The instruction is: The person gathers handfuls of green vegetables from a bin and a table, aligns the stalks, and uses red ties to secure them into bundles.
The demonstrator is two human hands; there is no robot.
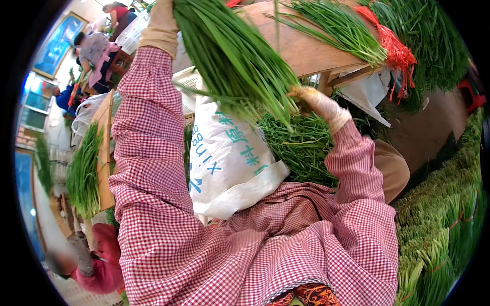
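The left hand (163, 23) grasps the garlic chives (237, 58), raised by the near edge of the wooden table (309, 48). The right hand (320, 103) touches stalk ends; pinching is unclear. Tidying seems in hand, and next calls for steady holding.

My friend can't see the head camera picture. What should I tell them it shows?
A person in red-checked sleeves holds up a big bunch of long green leaves, left hand by its upper part, right hand at its lower end. A white sack is close in front. More leaves lie on a wooden table ahead.
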